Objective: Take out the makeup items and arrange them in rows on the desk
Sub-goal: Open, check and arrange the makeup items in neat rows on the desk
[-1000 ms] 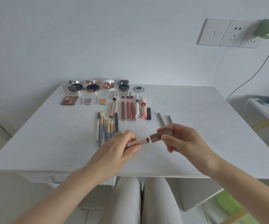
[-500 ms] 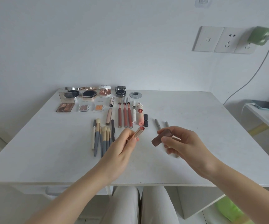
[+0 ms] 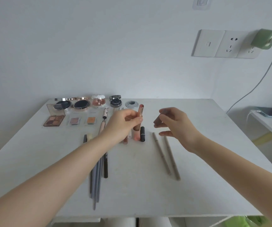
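Two hands over white desk point(image 3: 213, 145): left hand point(image 3: 123, 123) grips uncapped rose-gold lipstick tube point(image 3: 140, 114) upright, just above far lipstick row; right hand point(image 3: 176, 123) pinches its brown cap point(image 3: 158, 119), to the right & apart from tube.

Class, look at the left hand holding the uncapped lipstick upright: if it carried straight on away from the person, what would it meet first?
Probably the grey ring at the desk's far edge, just beyond the left hand and its lipstick; depth is hard to judge.
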